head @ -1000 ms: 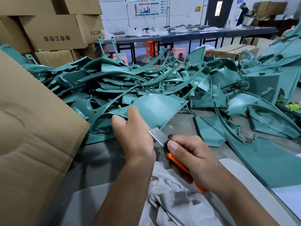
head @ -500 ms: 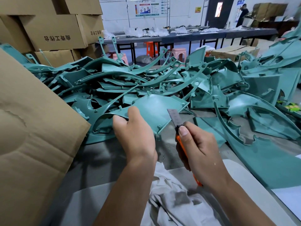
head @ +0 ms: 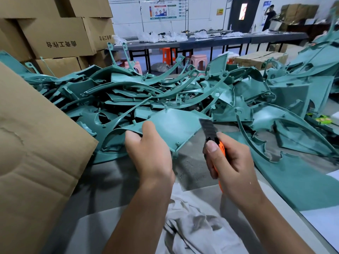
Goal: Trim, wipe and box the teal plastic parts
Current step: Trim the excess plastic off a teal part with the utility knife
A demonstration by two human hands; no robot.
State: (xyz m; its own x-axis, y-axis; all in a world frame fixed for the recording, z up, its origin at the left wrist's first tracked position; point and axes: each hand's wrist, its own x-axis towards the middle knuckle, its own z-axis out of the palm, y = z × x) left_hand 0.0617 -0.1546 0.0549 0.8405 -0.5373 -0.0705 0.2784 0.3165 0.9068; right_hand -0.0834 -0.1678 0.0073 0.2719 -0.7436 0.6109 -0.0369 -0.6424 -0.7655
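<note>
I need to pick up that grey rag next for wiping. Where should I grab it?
Pinch a raised fold at the middle of the crumpled rag, coming straight down from above. It lies bunched and loose on the table, so its ridges give fingers something to close on.

- Rear wall (head: 128,19): white, with a printed notice board (head: 163,11) fixed high up.
- Dark doorway (head: 242,13) right of the board.
- Long dark tables (head: 234,40) stand along the wall, strewn with white plastic bags (head: 161,36).
- Orange and pink stools (head: 168,54) stand under the tables.
- Stacked cardboard cartons (head: 55,33) on the left.
</note>
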